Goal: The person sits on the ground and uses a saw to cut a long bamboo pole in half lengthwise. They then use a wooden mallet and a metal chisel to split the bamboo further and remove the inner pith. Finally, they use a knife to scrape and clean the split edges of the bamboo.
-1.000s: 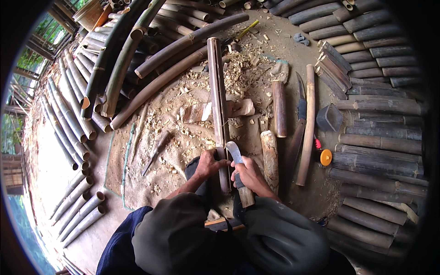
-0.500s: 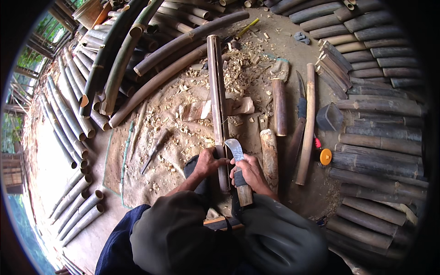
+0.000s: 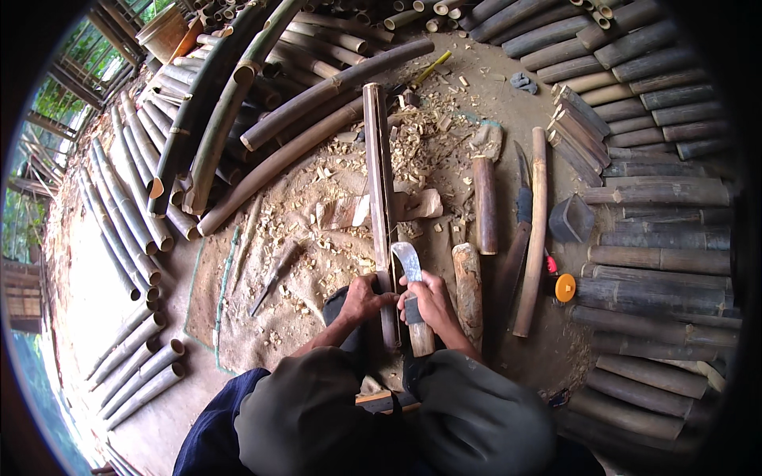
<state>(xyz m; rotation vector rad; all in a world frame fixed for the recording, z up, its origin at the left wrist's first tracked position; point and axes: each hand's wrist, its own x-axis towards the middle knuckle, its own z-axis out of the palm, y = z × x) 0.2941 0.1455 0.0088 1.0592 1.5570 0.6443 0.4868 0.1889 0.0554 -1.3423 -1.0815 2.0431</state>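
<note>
A long, dark bamboo piece (image 3: 379, 174) points away from me between my knees, its near end by my legs. My left hand (image 3: 367, 300) is closed round it near that end, thumb toward the right. Just to the right, my right hand (image 3: 431, 300) grips a curved-blade knife (image 3: 409, 262) with a wrapped wooden handle. The blade points away from me, close beside the bamboo's right side. Whether the edge touches the bamboo I cannot tell. Beyond my hands, the bamboo crosses a pale wood block (image 3: 421, 204) lying on the ground.
Wood chips cover a sackcloth (image 3: 317, 262). A chisel-like tool (image 3: 275, 278) lies left. On the right are a log (image 3: 468, 293), a short bamboo length (image 3: 484, 206), a long-bladed knife (image 3: 523, 190), a pole (image 3: 532, 238) and a yellow tape measure (image 3: 564, 287). Bamboo stacks (image 3: 659, 254) stand around.
The whole view has shifted slightly, so things sit lower in the picture. Both hands keep their grips, and the knife stays beside the bamboo with hardly any movement.
</note>
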